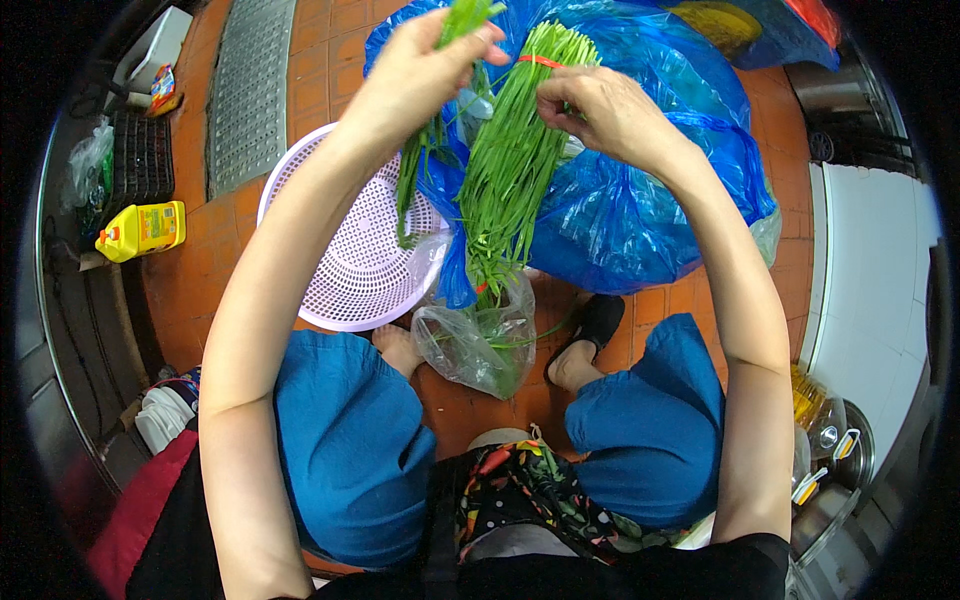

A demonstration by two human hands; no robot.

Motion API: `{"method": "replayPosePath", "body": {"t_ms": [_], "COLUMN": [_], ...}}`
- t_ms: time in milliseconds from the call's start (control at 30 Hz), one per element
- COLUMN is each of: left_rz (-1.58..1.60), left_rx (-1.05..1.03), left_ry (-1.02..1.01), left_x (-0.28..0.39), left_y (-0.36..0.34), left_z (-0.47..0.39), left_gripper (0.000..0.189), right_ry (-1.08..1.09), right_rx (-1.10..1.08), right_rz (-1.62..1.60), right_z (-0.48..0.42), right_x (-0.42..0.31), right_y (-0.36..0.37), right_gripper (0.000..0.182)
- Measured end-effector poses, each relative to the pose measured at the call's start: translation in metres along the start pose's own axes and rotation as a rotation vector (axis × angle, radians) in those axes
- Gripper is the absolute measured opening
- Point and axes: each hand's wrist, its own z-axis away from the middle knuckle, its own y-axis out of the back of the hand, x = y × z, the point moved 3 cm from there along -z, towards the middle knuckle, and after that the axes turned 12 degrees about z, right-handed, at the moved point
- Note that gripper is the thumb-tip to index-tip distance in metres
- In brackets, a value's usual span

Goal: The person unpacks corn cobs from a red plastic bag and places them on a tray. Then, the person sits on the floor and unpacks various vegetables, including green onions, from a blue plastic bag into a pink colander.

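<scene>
My left hand [431, 64] grips a small bunch of green chives [466, 19] at the top, its leaves hanging down over a lilac plastic colander [367, 259]. A large bundle of chives [510, 150], bound near its cut ends by a red band [541, 61], lies on a big blue plastic bag [637, 202]. My right hand [600, 109] is at the bundle's right edge just below that band, fingers curled; whether they pinch any stalks is hidden. The leafy tips reach down to a clear plastic bag [480, 352] between my feet.
Orange tiles [660, 300] cover the floor. A metal drain cover [251, 90] and a yellow jug [150, 229] are at the left, near a black crate [142, 157]. A white tiled ledge [862, 277] runs along the right, with oil bottles [817, 405] by my right elbow.
</scene>
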Motion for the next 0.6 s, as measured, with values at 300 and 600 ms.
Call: {"method": "replayPosePath", "body": {"t_ms": [300,600], "left_rz": [0.031,-0.172], "left_rx": [-0.254,-0.145], "left_ry": [0.185,0.162], "left_x": [-0.026,-0.037], "left_y": [-0.002,0.015], "left_z": [-0.006,-0.001], "left_gripper": [0.018,0.020], "right_ry": [0.171,-0.117], "right_rx": [0.388,0.561], "right_rz": [-0.039,-0.239], "right_z": [-0.023,-0.029], "right_x": [-0.037,-0.024], "right_y": [0.043,0.028], "right_gripper": [0.004,0.023]}}
